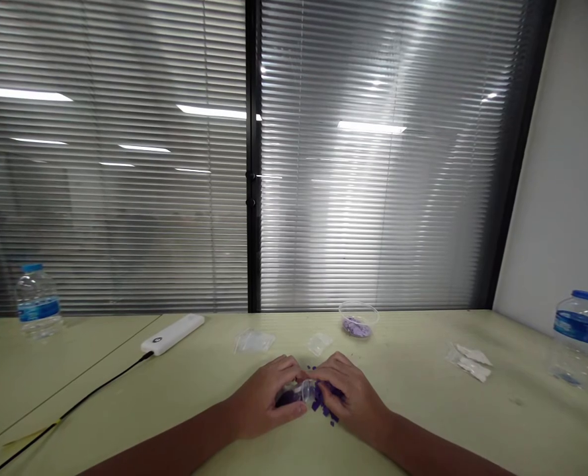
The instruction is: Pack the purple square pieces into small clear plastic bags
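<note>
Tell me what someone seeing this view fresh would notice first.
Probably the dark purple pieces at centre front, under and beside the right hand, with the left hand curled around a small clear container next to them. A clear tub of paler purple pieces stands behind, near the blinds. Blue-capped bottles stand at far left and right.

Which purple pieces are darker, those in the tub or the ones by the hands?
The loose pieces by the right hand: deep violet, scattered on the table. The pieces in the tub are pale lilac.
</note>
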Motion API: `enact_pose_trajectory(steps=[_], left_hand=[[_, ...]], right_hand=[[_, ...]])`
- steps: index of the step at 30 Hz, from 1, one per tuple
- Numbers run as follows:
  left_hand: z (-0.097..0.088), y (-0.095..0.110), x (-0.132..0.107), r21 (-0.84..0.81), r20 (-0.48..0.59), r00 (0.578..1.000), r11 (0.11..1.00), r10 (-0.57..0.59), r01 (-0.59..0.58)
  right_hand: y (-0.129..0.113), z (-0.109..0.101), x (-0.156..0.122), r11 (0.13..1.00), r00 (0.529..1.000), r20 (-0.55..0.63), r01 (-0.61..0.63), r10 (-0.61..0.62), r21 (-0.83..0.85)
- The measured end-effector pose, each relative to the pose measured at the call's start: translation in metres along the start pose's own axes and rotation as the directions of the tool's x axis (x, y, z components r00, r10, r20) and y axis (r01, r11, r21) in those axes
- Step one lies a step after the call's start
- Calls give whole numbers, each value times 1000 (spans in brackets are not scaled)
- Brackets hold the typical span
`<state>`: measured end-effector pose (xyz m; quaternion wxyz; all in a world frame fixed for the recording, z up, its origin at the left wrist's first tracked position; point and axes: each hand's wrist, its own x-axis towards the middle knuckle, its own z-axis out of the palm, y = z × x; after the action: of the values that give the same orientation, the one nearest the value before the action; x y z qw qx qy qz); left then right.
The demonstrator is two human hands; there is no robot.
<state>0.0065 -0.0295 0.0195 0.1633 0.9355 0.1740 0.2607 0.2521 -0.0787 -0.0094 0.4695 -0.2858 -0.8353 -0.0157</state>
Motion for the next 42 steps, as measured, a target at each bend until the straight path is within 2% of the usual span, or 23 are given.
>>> enact_pose_trajectory(steps=[7, 14, 24, 28, 33, 37, 42], left_hand=[[2, -4, -2, 23, 14, 1000, 1000, -20, 20], [1, -2, 0, 22, 5, 1000, 1000, -12, 11], [3, -5, 0, 55, 20, 1000, 998, -22, 21], [4, -5, 0, 78, 10, 999, 996, -42, 41], [5, -5, 1, 96, -22, 997, 992, -77, 79], [5, -5, 2, 101, -45, 994, 989, -104, 108], [6, -5, 2, 102, -56, 993, 989, -100, 105]], right_hand=[[4, -3, 0, 992, 992, -72, -112, 108, -58], [4, 0, -2, 999, 999, -12, -42, 42, 0], [3, -1, -4, 995, 995, -8, -103, 103, -2], [5, -2, -3, 978, 979, 0, -206, 206, -25], [14, 2, -5, 914, 912, 69, -402, 405, -54], [14, 7, -6, 910, 903, 116, -403, 413, -100], [10, 5, -3, 906, 902, 103, -408, 419, -116]])
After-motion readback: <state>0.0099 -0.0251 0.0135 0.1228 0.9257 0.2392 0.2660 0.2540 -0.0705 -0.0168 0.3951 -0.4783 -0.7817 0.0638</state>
